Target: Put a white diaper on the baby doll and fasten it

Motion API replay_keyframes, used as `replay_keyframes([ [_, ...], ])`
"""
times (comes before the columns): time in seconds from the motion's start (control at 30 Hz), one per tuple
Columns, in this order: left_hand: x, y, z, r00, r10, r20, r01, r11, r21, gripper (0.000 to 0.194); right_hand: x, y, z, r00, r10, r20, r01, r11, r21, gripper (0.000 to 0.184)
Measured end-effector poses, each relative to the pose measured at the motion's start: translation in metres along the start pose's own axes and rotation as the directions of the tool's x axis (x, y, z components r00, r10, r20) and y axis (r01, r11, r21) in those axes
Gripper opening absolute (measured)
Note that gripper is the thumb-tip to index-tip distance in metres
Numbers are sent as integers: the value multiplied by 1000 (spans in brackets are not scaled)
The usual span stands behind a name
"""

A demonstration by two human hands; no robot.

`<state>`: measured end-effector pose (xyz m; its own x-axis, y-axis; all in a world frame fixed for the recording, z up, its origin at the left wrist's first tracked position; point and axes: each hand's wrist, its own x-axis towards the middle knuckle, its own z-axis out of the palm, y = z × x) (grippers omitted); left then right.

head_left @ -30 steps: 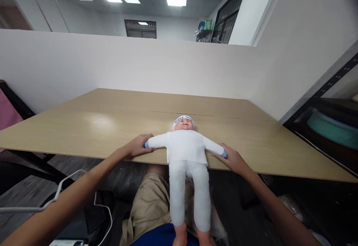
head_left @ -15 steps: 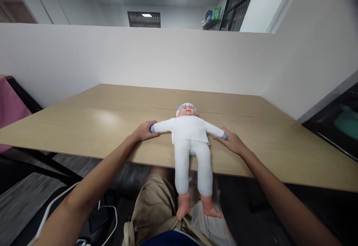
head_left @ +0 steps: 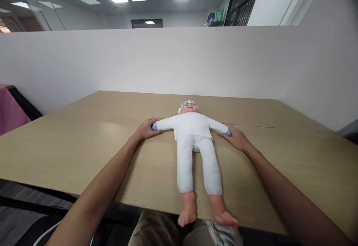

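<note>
A baby doll (head_left: 192, 138) in a white suit and white cap lies face up on the wooden table (head_left: 84, 141), head away from me, arms spread out to the sides. My left hand (head_left: 145, 128) is closed around the doll's blue-cuffed wrist on the left. My right hand (head_left: 235, 138) is closed on the other blue-cuffed wrist on the right. The doll's bare feet (head_left: 207, 214) reach just past the table's near edge.
A white partition wall (head_left: 179, 63) stands along the far edge of the table and round its right side. Something pink (head_left: 9, 112) sits off the table at the far left. My lap in beige trousers (head_left: 156, 231) is below the near edge.
Both hands, gripping the doll's wrists, have slid it away from me onto the table. Its legs hung over the edge before; now only the feet overhang.
</note>
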<state>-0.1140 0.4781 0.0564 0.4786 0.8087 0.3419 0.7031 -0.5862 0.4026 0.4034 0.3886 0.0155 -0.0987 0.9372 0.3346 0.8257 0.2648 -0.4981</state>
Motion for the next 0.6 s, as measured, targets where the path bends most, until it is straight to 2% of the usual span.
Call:
replay_keyframes([
  [0.1,23,-18,5,997,11,-74,-8,999,49,62,22,9,5,999,25,-25,-26,999,-24,56],
  [0.27,56,-44,14,978,96,-183,-73,989,130,62,54,23,12,998,26,-65,-28,999,-32,52],
  [0.43,78,-58,18,986,74,-149,-44,979,198,52,81,38,16,997,11,-78,-13,1000,-28,56],
  [0.6,88,-65,21,993,43,-109,-16,972,233,33,100,55,21,984,-99,-147,80,989,-127,66],
])
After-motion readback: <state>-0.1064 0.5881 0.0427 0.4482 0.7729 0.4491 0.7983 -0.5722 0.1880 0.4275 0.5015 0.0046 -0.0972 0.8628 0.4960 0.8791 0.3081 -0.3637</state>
